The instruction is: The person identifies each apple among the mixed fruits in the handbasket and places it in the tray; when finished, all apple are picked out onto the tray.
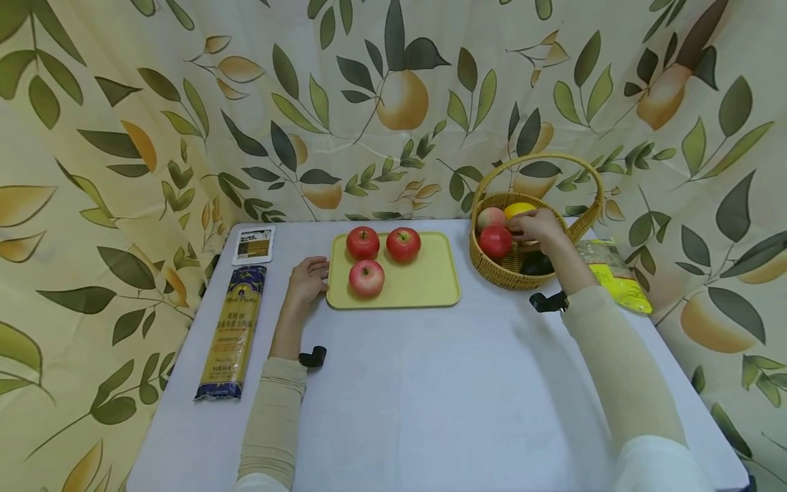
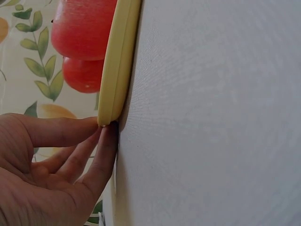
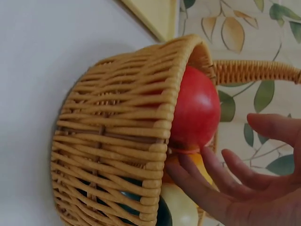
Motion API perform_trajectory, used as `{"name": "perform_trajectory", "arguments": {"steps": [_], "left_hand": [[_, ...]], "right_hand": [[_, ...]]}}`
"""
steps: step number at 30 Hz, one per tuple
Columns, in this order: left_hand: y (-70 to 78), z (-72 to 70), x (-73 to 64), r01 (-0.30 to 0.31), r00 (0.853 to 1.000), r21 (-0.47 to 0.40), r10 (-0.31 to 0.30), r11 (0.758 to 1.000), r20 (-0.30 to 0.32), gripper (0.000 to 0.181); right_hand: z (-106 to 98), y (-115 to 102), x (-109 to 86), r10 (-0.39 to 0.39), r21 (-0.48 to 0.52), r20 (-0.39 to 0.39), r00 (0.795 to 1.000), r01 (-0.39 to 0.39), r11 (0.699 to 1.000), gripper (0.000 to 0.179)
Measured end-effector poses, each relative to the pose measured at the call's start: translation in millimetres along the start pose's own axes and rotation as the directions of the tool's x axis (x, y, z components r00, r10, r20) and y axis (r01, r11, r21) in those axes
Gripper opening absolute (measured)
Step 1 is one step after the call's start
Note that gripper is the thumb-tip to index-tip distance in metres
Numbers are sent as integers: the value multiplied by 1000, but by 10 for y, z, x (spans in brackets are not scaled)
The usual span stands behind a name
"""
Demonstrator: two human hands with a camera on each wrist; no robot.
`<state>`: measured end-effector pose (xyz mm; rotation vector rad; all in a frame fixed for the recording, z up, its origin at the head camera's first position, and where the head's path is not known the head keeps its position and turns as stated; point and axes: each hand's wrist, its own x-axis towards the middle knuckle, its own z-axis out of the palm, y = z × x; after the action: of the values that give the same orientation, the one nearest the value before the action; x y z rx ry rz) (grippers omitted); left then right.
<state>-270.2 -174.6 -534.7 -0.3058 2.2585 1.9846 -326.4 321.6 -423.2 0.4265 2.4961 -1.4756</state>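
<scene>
My left hand [image 1: 307, 279] is at the left end of a yellow tray [image 1: 424, 290]. In the left wrist view its thumb and fingers pinch the tray's rim [image 2: 115, 80]. On the tray sit a pinkish-red apple [image 1: 366, 279] and two deeper red round fruits [image 1: 363, 243]. My right hand [image 1: 536, 227] reaches into a wicker basket [image 1: 505, 278], fingers extended and thumb apart. In the right wrist view its fingertips are right at a round red fruit [image 3: 195, 110]. Inside the basket are also a peach-coloured fruit [image 1: 491, 218], a yellow fruit [image 1: 520, 208] and a dark one [image 1: 537, 264].
At the left of the white-covered table [image 1: 418, 396] lie a pack of spaghetti [image 1: 231, 331] and a small white-framed card [image 1: 254, 244]. A yellow-green packet [image 1: 615, 273] lies right of the basket, whose tall handle [image 1: 541, 157] arches overhead. Leaf-patterned curtain [image 1: 344, 137] surrounds the table.
</scene>
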Motion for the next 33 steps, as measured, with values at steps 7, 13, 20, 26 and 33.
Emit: {"name": "perform_trajectory", "arguments": {"steps": [7, 13, 20, 26, 33], "left_hand": [[-5, -1, 14, -13, 1000, -20, 13, 1000, 10, 76], [17, -10, 3, -6, 1000, -6, 6, 1000, 3, 75], [33, -4, -6, 16, 1000, -3, -16, 1000, 13, 76], [35, 6, -14, 15, 1000, -22, -15, 1000, 15, 75], [31, 3, -21, 3, 1000, -14, -3, 1000, 13, 75]], "right_hand": [[-65, 64, 154, 44, -23, 98, 994, -42, 999, 55], [-104, 119, 290, 81, -37, 217, 973, -74, 997, 58], [-138, 126, 344, 94, 12, 351, 931, -104, 994, 48], [-148, 118, 352, 62, 45, 389, 919, -86, 995, 47], [-185, 134, 358, 16, 32, 498, 867, -37, 999, 57]]}}
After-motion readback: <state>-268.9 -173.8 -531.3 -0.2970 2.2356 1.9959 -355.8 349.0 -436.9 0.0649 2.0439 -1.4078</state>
